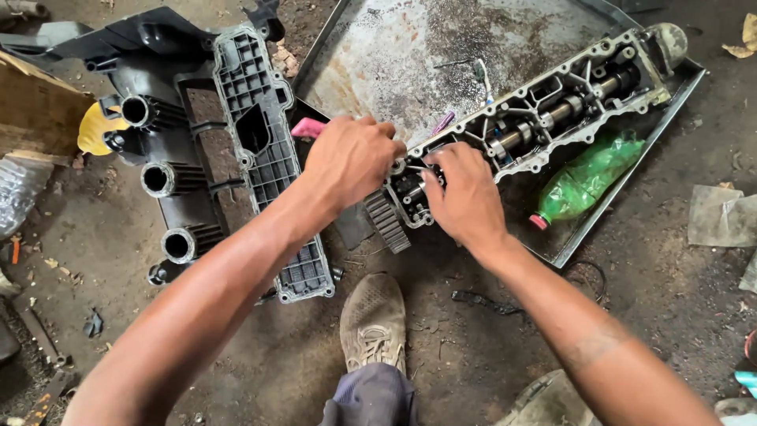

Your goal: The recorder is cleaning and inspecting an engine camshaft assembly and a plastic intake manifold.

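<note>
A grey metal camshaft housing (552,110) lies diagonally in a rusty metal tray (394,55), its camshaft visible inside. At its near end sits a toothed sprocket (386,221). My left hand (351,158) is closed on the housing's near end just above the sprocket. My right hand (465,193) grips the same end from the other side, fingers curled on the metal. What the fingertips hold is hidden.
A black plastic intake manifold (189,150) with a grey ribbed cover (264,142) lies at left. A green plastic bottle (591,177) rests in the tray's right corner. My shoe (374,319) stands on the dirt floor below. A pink piece (307,128) shows behind my left hand.
</note>
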